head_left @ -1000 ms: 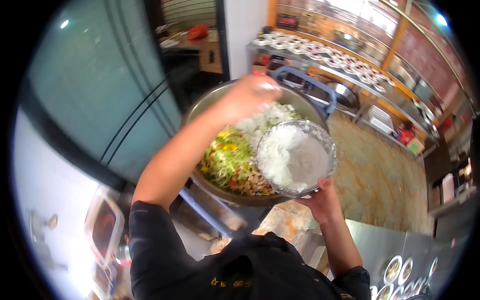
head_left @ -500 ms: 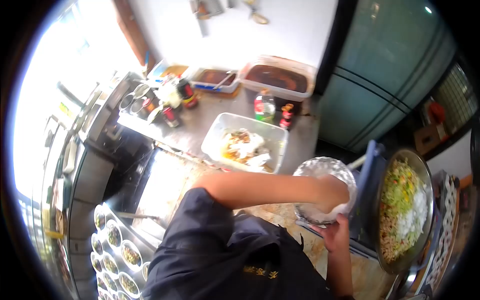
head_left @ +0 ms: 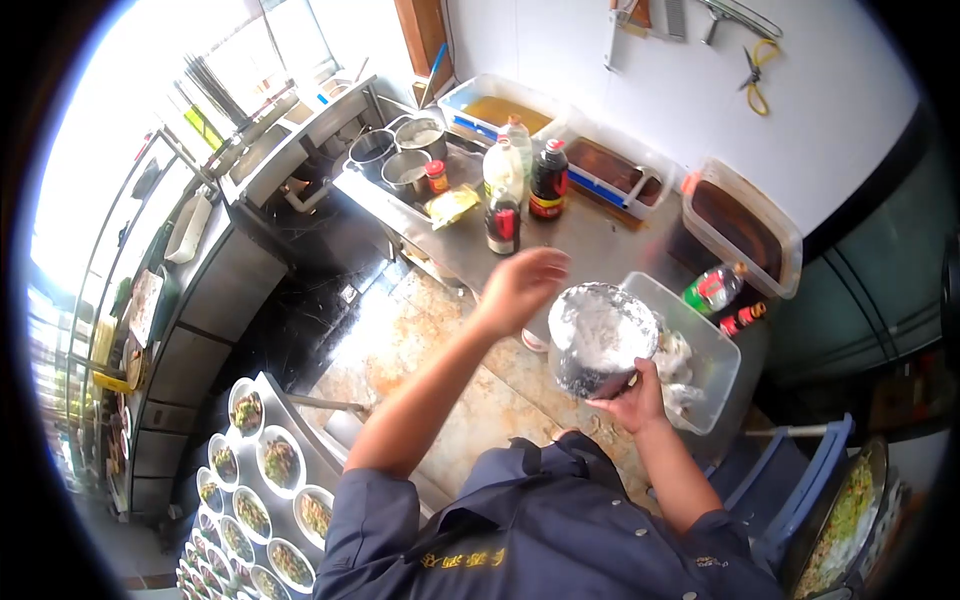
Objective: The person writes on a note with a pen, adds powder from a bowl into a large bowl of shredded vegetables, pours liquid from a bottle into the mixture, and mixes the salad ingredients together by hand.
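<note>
My right hand (head_left: 632, 400) grips the lower side of a metal pot (head_left: 580, 372) with white powder (head_left: 606, 335) inside and smeared over its rim. The pot hangs in the air, tilted toward me, in front of a clear plastic tub (head_left: 715, 400). White clumps (head_left: 684, 398) lie in that tub, partly hidden by the pot. My left hand (head_left: 525, 288) is raised just left of the pot, apart from it. Its fingers are stretched out and slightly blurred, and I see nothing in them.
Sauce bottles (head_left: 548, 180), metal pots (head_left: 405, 170) and tubs of dark liquid (head_left: 740, 225) stand on the steel table (head_left: 630, 240). Filled white bowls (head_left: 280, 460) crowd the lower left. At lower right, a big basin (head_left: 850, 500) of chopped food sits beside a blue chair (head_left: 800, 490).
My left hand has come out of the pot and swung left. My right hand has carried the pot left, from beside the basin to the plastic tub. The view has turned right.
</note>
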A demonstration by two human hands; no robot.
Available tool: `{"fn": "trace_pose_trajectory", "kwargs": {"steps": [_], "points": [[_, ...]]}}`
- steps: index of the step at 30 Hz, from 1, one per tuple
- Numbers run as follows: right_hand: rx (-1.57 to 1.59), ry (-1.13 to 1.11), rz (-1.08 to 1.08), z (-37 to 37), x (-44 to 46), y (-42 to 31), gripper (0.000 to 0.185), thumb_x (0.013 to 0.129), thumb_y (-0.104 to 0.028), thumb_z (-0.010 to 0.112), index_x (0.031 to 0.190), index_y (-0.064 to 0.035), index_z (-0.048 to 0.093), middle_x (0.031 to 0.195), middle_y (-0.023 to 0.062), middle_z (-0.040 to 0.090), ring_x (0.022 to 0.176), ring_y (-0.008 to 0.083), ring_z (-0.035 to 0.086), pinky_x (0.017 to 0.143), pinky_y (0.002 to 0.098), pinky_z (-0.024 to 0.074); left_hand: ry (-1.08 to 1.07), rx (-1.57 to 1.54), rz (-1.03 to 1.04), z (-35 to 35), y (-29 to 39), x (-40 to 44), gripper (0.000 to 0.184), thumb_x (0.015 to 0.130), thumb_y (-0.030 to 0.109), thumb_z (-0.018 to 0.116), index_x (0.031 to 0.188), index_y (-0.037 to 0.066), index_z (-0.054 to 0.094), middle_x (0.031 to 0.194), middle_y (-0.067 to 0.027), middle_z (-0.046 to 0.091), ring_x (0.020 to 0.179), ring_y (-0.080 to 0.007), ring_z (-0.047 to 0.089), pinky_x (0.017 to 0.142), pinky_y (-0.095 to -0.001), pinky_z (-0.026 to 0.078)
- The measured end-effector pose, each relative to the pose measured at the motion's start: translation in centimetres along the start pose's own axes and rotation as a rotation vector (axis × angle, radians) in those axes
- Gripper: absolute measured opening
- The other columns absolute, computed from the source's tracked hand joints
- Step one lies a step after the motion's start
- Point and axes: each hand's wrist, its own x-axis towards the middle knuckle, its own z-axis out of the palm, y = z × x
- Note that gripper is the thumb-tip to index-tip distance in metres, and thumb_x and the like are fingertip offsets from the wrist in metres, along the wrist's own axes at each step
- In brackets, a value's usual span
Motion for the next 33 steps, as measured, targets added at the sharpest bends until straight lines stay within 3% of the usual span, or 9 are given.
{"fn": "trace_pose_trajectory", "kwargs": {"steps": [10,14,15,18,20,23,28,31,33], "points": [[-0.273,0.294,-0.254,-5.8,31.5,2.4,0.093,0.079,-0.052,0.069,0.153,-0.0209,0.022,0.156,0.0135,0.026,0.142,0.0471,0.025,0.104,0.0803,0.0215,0.61,-0.118,-0.463,-29.2,-18.9,4.5,0.031,0.092,0.007,0.06,0.122,0.0,0.059,0.108,-0.011,0.068,0.093,-0.0211,0.069,0.08,-0.0326,0.056],[0.231,0.742,-0.376,-2.3,37.7,1.9,0.093,0.079,-0.044,0.073,0.152,-0.0263,0.017,0.151,0.0119,0.029,0.135,0.0425,0.034,0.101,0.0785,0.0293,0.562,0.202,-0.533,-39.2,-21.6,10.9,0.034,0.092,0.011,0.062,0.123,-0.002,0.059,0.105,-0.0121,0.068,0.091,-0.0195,0.069,0.077,-0.0322,0.055],[0.068,0.66,-0.385,-5.4,39.4,3.4,0.093,0.079,-0.042,0.073,0.151,-0.0264,0.017,0.15,0.0114,0.03,0.134,0.041,0.036,0.102,0.0771,0.0299,0.503,0.356,-0.458,-41.7,-22.9,13.3,0.037,0.091,0.012,0.064,0.124,-0.003,0.059,0.105,-0.0121,0.069,0.091,-0.0186,0.069,0.075,-0.0299,0.055],[0.269,0.718,-0.352,-6.2,41.4,4.4,0.086,0.081,-0.038,0.074,0.15,-0.0216,0.025,0.15,0.0116,0.03,0.133,0.037,0.038,0.113,0.0628,0.0286,0.401,0.619,-0.291,-46.9,-25.4,23.0,0.045,0.086,0.018,0.068,0.126,-0.004,0.062,0.114,-0.0219,0.07,0.104,-0.0303,0.069,0.091,-0.0364,0.053],[0.259,0.753,-0.356,-7.3,41.4,6.5,0.083,0.088,-0.041,0.069,0.153,-0.0142,0.025,0.161,0.0211,0.017,0.148,0.0384,0.021,0.116,0.0594,0.0276,0.274,0.811,-0.288,-50.3,-28.2,31.0,0.05,0.085,0.021,0.069,0.128,-0.004,0.06,0.119,-0.0253,0.066,0.113,-0.0371,0.064,0.097,-0.0401,0.05],[0.255,0.906,-0.363,-5.9,38.3,9.8,0.062,0.092,-0.04,0.063,0.14,-0.0139,0.036,0.144,0.0167,0.032,0.134,0.0333,0.034,0.108,0.0537,0.0342,0.111,1.114,-0.233,-54.6,-34.6,43.1,0.062,0.082,0.03,0.069,0.132,-0.005,0.056,0.128,-0.0293,0.059,0.122,-0.0413,0.056,0.104,-0.0438,0.046],[0.348,1.142,-0.327,4.5,30.4,20.0,0.033,0.098,-0.04,0.055,0.118,-0.0134,0.054,0.117,0.0095,0.058,0.11,0.0249,0.056,0.095,0.0442,0.0451,-0.436,1.085,-0.89,-59.1,-47.1,55.4,0.098,0.072,0.068,0.071,0.133,-0.006,0.057,0.129,-0.0328,0.059,0.124,-0.0356,0.059,0.109,-0.0395,0.044],[0.74,0.752,-0.177,10.2,25.4,28.9,0.033,0.101,-0.037,0.05,0.115,-0.009,0.061,0.11,0.0101,0.066,0.103,0.0241,0.063,0.089,0.0395,0.0494,-0.133,1.164,-0.943,-57.5,-51.5,54.8,0.115,0.065,0.067,0.076,0.144,-0.008,0.041,0.133,-0.0358,0.054,0.126,-0.0357,0.058,0.109,-0.0389,0.044],[0.43,0.919,0.075,15.7,26.3,30.8,0.033,0.1,-0.035,0.052,0.118,-0.0083,0.059,0.113,0.0109,0.065,0.104,0.025,0.064,0.09,0.0398,0.0498,-0.077,1.047,-0.942,-56.8,-50.2,55.0,0.114,0.063,0.061,0.079,0.145,-0.007,0.037,0.136,-0.0346,0.052,0.126,-0.0364,0.057,0.106,-0.0396,0.046]]}}
